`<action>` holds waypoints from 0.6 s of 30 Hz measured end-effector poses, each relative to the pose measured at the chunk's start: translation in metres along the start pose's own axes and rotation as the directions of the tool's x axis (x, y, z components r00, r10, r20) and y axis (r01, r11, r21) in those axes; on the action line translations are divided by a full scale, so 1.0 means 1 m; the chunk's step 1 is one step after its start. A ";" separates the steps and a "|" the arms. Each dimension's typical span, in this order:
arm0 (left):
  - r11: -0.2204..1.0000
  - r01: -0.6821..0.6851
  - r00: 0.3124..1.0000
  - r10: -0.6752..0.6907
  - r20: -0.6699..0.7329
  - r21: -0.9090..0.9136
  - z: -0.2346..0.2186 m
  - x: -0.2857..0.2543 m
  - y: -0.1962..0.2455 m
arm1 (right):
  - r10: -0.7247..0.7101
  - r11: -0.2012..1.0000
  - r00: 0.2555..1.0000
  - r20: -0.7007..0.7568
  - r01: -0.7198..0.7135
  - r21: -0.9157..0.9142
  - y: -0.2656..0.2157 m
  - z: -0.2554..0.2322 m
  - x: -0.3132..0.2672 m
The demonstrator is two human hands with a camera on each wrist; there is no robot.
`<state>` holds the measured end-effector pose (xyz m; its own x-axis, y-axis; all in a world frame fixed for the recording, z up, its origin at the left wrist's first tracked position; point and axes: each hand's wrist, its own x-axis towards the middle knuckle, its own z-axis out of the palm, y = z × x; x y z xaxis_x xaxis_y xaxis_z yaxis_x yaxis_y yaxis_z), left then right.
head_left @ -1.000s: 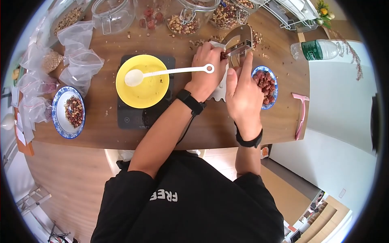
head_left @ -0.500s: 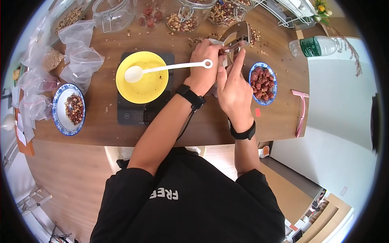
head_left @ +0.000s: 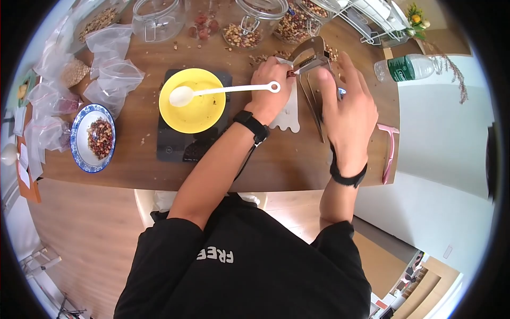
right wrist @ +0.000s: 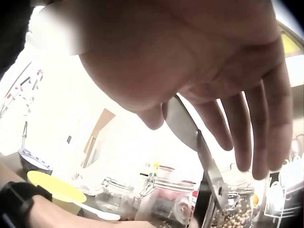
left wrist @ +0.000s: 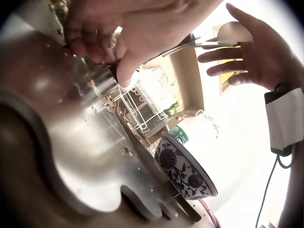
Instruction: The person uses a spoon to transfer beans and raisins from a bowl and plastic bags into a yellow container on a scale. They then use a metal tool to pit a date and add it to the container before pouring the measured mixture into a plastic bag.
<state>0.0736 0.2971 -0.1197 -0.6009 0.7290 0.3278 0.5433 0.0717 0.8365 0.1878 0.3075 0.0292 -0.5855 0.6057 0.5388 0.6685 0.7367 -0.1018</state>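
Observation:
My left hand (head_left: 273,85) rests over a shiny metal base plate (head_left: 287,114) with a wavy front edge. Its thumb and fingers pinch a wrinkled dried red date (head_left: 290,73) at the cutting end of a lever cutter (head_left: 313,61). My right hand (head_left: 350,109) is raised to the right of the cutter, fingers spread and holding nothing. In the left wrist view its bare palm (left wrist: 268,59) faces the cutter's handle (left wrist: 235,33). A blue-flowered bowl (left wrist: 185,171) stands beyond a long thin metal strip (left wrist: 159,166); from above, the right hand hides most of that bowl.
A white spoon (head_left: 183,97) lies across a yellow bowl (head_left: 186,122) on a black scale (head_left: 172,151). At left are a blue-rimmed bowl (head_left: 77,154) of mixed grains and plastic bags (head_left: 114,74). Glass jars (head_left: 159,21), a bottle (head_left: 404,68) and a pink peeler (head_left: 390,154) stand or lie around.
My right hand has moved away from the cutter to the right, and its fingers have spread, uncovering the metal strip and covering the date bowl. The left hand stays at the cutter with the date.

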 end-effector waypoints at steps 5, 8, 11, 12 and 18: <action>0.999 0.006 1.000 -0.006 -0.007 -0.034 0.004 -0.001 -0.003 | 0.092 0.966 0.995 0.039 -0.099 0.239 -0.001 -0.008 -0.022; 1.000 -0.010 1.000 0.010 -0.012 -0.012 0.004 -0.001 -0.002 | -0.015 0.983 1.000 0.013 0.012 0.185 0.002 -0.008 -0.023; 1.000 0.012 1.000 -0.012 0.006 -0.009 0.004 0.000 0.000 | -0.111 0.987 0.993 0.025 0.108 0.117 0.003 0.000 -0.026; 1.000 0.022 1.000 -0.022 0.006 -0.011 0.003 -0.001 -0.001 | -0.113 0.987 0.991 0.069 0.104 0.124 0.001 0.004 -0.028; 1.000 0.022 1.000 -0.022 0.005 -0.007 0.005 -0.001 -0.003 | -0.150 0.988 0.987 0.058 0.147 0.039 -0.003 0.026 -0.054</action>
<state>0.0758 0.2995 -0.1245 -0.6100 0.7304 0.3072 0.5258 0.0831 0.8465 0.2052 0.2800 -0.0216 -0.7042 0.5051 0.4989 0.5565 0.8291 -0.0539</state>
